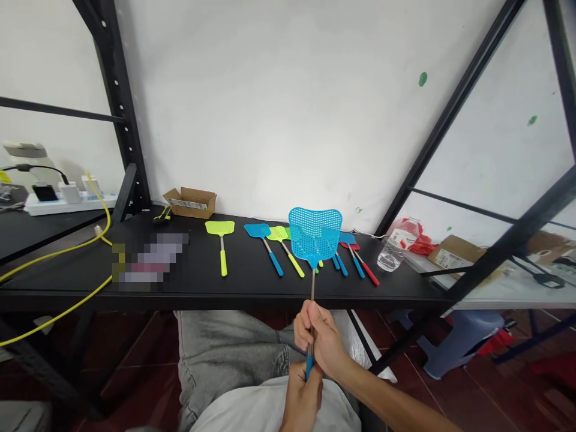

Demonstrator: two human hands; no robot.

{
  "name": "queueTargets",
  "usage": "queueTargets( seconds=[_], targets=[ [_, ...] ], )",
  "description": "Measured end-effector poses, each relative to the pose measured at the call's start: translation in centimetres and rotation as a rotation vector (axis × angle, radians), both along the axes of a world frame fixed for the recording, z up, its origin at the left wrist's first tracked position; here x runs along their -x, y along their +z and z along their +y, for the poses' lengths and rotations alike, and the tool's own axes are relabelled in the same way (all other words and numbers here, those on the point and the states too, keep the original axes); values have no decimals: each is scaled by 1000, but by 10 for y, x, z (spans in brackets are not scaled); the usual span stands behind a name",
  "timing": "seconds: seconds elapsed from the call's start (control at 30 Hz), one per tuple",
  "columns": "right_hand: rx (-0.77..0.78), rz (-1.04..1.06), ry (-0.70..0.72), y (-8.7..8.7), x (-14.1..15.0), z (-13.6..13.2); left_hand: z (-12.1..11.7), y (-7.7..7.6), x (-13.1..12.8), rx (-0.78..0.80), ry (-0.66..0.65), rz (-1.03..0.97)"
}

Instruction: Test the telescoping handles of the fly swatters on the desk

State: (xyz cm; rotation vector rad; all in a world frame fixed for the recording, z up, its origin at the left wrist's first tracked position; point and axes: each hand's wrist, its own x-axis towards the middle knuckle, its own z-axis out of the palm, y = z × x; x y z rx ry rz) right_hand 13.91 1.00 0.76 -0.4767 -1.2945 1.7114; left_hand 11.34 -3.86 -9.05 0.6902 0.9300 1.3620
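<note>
Both of my hands hold a blue fly swatter (315, 234) upright in front of me, its perforated head raised before the black table. My left hand (302, 393) is wrapped round the blue handle at the bottom. Higher up, my right hand (323, 336) is closed on the metal shaft. Behind lie more fly swatters: a yellow-green swatter (220, 228) on the left, a blue swatter (257, 230), another yellow-green swatter (279, 233), and several blue, green and red ones partly hidden by the raised head. A red handle (371, 274) sticks out at the right end of the row.
On the black table (198, 264) stand an open cardboard box (191, 203) and a clear plastic bottle (392, 255). A blurred patch (153, 261) covers something at left. A yellow cable (58, 327) loops past the left edge. Black shelf posts (450, 102) rise at both sides; a blue stool (463, 336) is at right.
</note>
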Motion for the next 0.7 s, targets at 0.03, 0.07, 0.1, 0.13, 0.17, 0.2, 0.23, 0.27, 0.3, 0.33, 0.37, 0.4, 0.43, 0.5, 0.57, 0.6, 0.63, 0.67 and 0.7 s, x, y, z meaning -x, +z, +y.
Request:
queueTargets(
  seconds=[0.03, 0.07, 0.1, 0.13, 0.17, 0.2, 0.23, 0.27, 0.3, 0.33, 0.37, 0.4, 0.43, 0.5, 0.57, 0.6, 0.63, 0.67, 0.7],
  targets=[
    [-16, -20, -1, 0, -3, 0, 0, 1, 1, -13, -8, 1],
    [-36, -49, 2, 2, -7, 1, 0, 1, 1, -28, -17, -6],
    [-53, -82, 11, 8, -11, 5, -1, 2, 2, -41, -22, -20],
    [-63, -107, 17, 16, -16, 10, -1, 3, 3, -48, -19, -37],
    [-68, -119, 10, 27, -20, 17, -1, 4, 4, -54, -18, -51],
    [-72, -110, -8, 41, -25, 25, -1, 4, 5, -59, -21, -58],
    [-73, -79, -54, 58, -29, 35, -1, 5, 6, -62, -31, -58],
    [-92, -41, -116, 77, -34, 44, -2, 4, 6, -64, -47, -54],
    [-142, -7, -190, 98, -39, 54, -3, 4, 7, -67, -71, -44],
    [-206, 10, -248, 120, -43, 63, -4, 3, 6, -69, -95, -28],
    [-278, 26, -301, 142, -47, 70, -5, 3, 6, -70, -114, -9],
    [-331, 18, -304, 162, -51, 77, -6, 2, 5, -71, -129, 13],
    [-378, -2, -287, 180, -54, 82, -6, 1, 5, -74, -143, 33],
    [-450, -94, -201, 204, -56, 88, -7, 0, 4, -81, -163, 58],
    [-503, -244, -117, 212, -56, 93, -7, -3, 4, -91, -190, 56],
    [-528, -315, -106, 211, -55, 94, -6, -4, 4, -93, -196, 51],
    [-552, -368, -117, 208, -54, 96, -6, -5, 4, -93, -196, 48],
    [-571, -402, -142, 204, -53, 97, -5, -6, 4, -88, -192, 46],
    [-586, -420, -168, 198, -52, 97, -5, -7, 4, -78, -182, 41]
  ],
)
